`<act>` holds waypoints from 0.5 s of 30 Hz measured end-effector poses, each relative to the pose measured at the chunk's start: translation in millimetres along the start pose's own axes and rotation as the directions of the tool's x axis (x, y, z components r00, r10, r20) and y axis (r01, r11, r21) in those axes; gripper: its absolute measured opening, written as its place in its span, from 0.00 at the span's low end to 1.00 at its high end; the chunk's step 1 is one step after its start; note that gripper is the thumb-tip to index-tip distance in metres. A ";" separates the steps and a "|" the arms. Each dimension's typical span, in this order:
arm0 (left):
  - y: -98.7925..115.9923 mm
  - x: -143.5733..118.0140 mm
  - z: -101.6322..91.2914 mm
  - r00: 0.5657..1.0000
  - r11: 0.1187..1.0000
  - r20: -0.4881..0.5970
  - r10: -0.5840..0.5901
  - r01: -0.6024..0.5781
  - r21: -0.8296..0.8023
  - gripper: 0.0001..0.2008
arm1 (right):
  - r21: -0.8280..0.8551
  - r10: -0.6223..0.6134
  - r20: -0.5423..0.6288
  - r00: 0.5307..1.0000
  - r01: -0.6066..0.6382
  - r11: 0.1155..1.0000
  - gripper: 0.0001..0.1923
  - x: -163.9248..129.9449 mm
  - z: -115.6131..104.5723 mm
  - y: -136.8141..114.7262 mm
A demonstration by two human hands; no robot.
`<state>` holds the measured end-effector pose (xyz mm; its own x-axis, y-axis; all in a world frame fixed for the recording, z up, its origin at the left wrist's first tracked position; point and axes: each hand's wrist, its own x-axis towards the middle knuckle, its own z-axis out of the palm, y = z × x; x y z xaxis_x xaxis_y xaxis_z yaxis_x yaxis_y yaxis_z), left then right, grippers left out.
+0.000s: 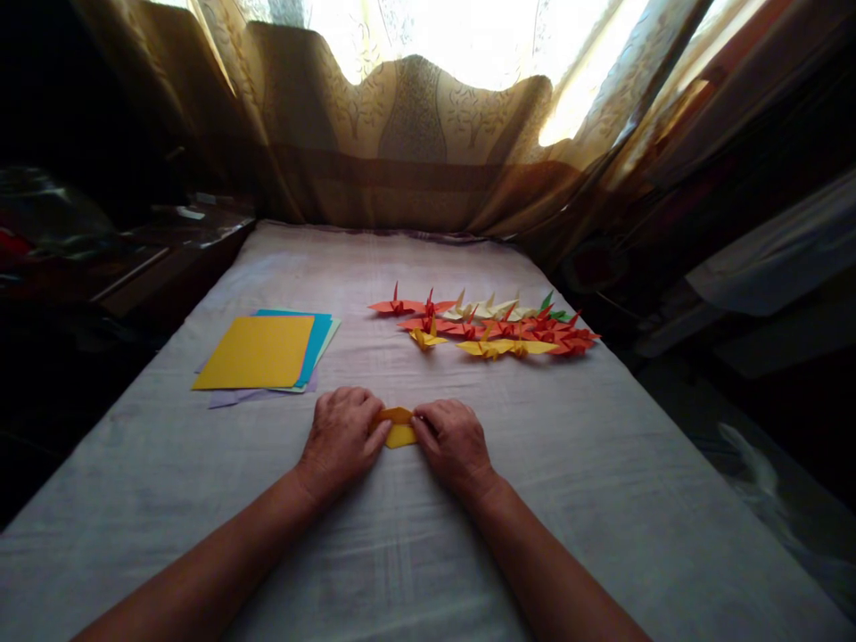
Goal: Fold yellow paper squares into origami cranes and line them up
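Note:
A small piece of folded yellow origami paper (400,435) lies low over the cloth, gripped at both ends. My left hand (342,432) is closed on its left end, thumb on the near side. On the right end, my right hand (455,440) is closed in the same way. The paper's middle shows between the two thumbs, with a crease running across it; its ends are hidden under my fingers.
A stack of square paper (264,352), yellow on top with blue, pale green and lilac below, lies to the left. Several folded paper cranes (491,348) in red, yellow, cream and green stand beyond my right hand. A white cloth (374,553) covers the surface; curtains (415,134) hang behind.

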<state>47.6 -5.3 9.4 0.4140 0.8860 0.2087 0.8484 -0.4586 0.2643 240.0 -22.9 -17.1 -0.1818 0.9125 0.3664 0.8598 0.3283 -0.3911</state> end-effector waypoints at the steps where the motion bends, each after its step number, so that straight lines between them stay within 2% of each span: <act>1: -2.1 0.0 1.9 1.000 1.000 -0.026 0.000 0.000 -0.007 0.06 | -0.007 0.004 -0.009 1.000 -0.004 1.000 0.05 0.1 1.3 0.5; 6: -9.9 0.1 8.2 0.992 0.998 -0.111 0.055 -0.053 0.020 0.07 | -0.010 0.023 -0.088 0.996 -0.024 1.000 0.05 -0.3 3.7 2.1; 10: -9.2 0.8 8.3 0.987 0.994 -0.136 0.088 -0.077 0.082 0.08 | -0.030 -0.076 -0.174 0.982 0.072 0.997 0.08 -1.4 -2.0 -3.8; 12: -8.4 1.9 7.5 0.985 0.994 -0.153 0.079 -0.065 0.093 0.08 | -0.039 -0.167 -0.161 0.973 0.162 0.986 0.10 -3.1 -5.1 -9.1; 15: -7.9 3.0 4.7 0.978 0.992 -0.178 0.108 -0.094 0.087 0.04 | -0.035 -0.257 -0.048 0.965 0.256 0.966 0.07 -5.9 -6.9 -15.3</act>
<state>43.7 1.3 3.4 0.4380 0.8050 0.4002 0.8312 -0.5322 0.1608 231.3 -35.0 -7.4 -0.3738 0.7846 0.4946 0.8010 0.5419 -0.2543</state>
